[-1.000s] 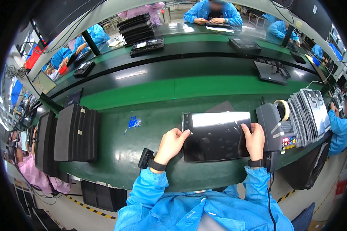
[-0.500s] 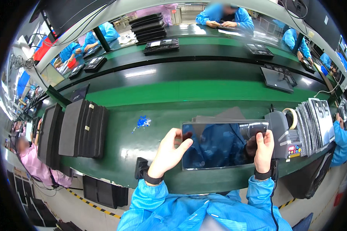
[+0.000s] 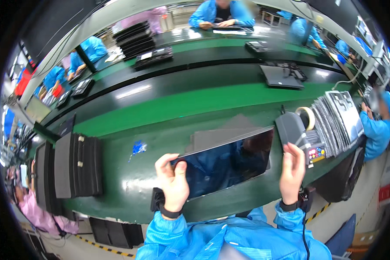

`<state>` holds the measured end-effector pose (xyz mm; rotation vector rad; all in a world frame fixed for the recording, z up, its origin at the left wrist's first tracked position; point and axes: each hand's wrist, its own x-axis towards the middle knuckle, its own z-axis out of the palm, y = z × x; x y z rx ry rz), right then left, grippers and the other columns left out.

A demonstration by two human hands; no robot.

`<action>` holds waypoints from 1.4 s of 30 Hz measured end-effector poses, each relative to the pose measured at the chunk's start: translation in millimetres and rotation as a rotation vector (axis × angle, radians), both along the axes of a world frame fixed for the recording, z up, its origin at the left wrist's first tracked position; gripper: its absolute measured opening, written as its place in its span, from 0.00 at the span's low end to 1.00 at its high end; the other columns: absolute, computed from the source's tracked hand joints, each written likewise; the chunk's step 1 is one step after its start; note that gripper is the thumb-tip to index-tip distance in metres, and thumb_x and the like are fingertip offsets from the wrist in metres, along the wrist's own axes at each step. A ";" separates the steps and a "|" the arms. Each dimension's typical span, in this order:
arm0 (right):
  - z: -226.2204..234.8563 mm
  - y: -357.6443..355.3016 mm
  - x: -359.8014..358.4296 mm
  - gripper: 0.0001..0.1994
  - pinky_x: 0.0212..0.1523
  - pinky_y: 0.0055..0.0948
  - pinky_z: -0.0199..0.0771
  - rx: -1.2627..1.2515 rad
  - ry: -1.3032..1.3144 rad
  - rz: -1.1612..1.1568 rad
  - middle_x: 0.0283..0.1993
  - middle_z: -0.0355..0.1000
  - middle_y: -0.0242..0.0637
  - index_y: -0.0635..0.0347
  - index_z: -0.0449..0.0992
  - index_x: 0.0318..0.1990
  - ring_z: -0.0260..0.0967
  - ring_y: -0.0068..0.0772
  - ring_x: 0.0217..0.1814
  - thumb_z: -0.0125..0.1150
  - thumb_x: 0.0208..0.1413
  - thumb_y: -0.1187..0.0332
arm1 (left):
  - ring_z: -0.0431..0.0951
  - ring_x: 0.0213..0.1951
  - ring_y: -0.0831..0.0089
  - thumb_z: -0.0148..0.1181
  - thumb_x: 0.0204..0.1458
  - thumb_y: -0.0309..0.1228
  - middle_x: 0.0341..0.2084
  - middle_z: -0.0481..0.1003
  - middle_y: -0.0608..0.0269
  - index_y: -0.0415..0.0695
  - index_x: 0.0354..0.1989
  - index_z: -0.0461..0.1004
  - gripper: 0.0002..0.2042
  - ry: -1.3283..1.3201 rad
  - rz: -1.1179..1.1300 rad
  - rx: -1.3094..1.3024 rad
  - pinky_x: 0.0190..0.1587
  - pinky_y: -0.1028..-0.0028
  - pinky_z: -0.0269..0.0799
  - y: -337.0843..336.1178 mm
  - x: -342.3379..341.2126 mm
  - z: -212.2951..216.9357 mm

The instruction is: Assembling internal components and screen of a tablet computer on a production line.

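Note:
A glossy black display panel (image 3: pixel 227 164) is tilted in front of me, its left end lower than its right. My left hand (image 3: pixel 173 184) is closed on the panel's left end, thumb on the front face. My right hand (image 3: pixel 292 173) stands off the panel's right end with its fingers apart, holding nothing. Behind the panel, grey flat sheets (image 3: pixel 223 132) lie on the green table (image 3: pixel 125 173), partly hidden by it. The grey tape dispenser (image 3: pixel 292 128) is just beyond my right hand.
Dark foam trays (image 3: pixel 67 171) stand at the left, near small blue bits (image 3: pixel 138 147). To the right are a tape roll (image 3: pixel 306 118) and a row of silvery wrapped packs (image 3: pixel 333 125). A laptop part (image 3: pixel 281 77) lies on the far belt. Other people in blue work around.
My right hand has let go of the panel's right end and moved away from it. The panel has tilted and shifted left with my left hand. The whole view has turned.

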<state>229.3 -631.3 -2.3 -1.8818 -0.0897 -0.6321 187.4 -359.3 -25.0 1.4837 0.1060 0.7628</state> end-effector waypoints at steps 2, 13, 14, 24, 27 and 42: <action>-4.9 -39.9 -22.3 0.08 0.36 0.19 0.66 0.141 -0.047 -0.141 0.34 0.67 0.32 0.64 0.70 0.42 0.64 0.21 0.33 0.47 0.63 0.70 | 0.61 0.28 0.85 0.55 0.57 0.25 0.34 0.66 0.70 0.46 0.47 0.61 0.12 -0.032 -0.059 -0.011 0.30 0.84 0.58 -1.7 4.2 -1.3; -61.4 -117.6 -21.6 0.15 0.22 0.20 0.66 0.906 0.445 -0.194 0.29 0.71 0.34 0.62 0.70 0.38 0.66 0.22 0.22 0.48 0.63 0.58 | 0.60 0.25 0.85 0.53 0.57 0.24 0.31 0.65 0.71 0.47 0.46 0.62 0.11 -0.035 -0.115 -0.058 0.26 0.84 0.54 -18.6 3.7 5.8; -59.1 -115.5 -19.8 0.15 0.22 0.20 0.66 0.907 0.452 -0.182 0.29 0.71 0.34 0.62 0.70 0.38 0.66 0.22 0.22 0.48 0.63 0.58 | 0.61 0.27 0.84 0.54 0.57 0.24 0.33 0.65 0.70 0.46 0.46 0.62 0.11 -0.018 -0.120 -0.048 0.29 0.84 0.57 -18.2 2.1 5.3; 62.3 -48.2 -1.2 0.07 0.34 0.29 0.62 -0.270 -0.328 0.406 0.30 0.67 0.34 0.60 0.70 0.29 0.61 0.29 0.31 0.57 0.55 0.68 | 0.67 0.38 0.82 0.54 0.55 0.18 0.37 0.67 0.67 0.43 0.46 0.63 0.12 0.036 -0.284 -0.077 0.42 0.82 0.64 -37.1 0.3 19.2; 92.5 36.1 23.8 0.08 0.35 0.35 0.63 -0.584 -0.376 0.817 0.29 0.63 0.39 0.59 0.70 0.27 0.60 0.41 0.32 0.60 0.50 0.66 | 0.69 0.40 0.81 0.54 0.55 0.19 0.39 0.68 0.66 0.42 0.46 0.63 0.12 0.040 -0.327 -0.067 0.45 0.81 0.66 -35.8 -2.2 21.5; 65.5 73.8 16.7 0.09 0.34 0.32 0.65 -0.765 -0.734 0.566 0.33 0.68 0.31 0.58 0.75 0.33 0.66 0.35 0.36 0.64 0.43 0.68 | 0.71 0.42 0.79 0.54 0.56 0.21 0.40 0.70 0.63 0.39 0.46 0.64 0.10 0.078 -0.343 -0.098 0.45 0.80 0.68 -33.8 -6.0 21.8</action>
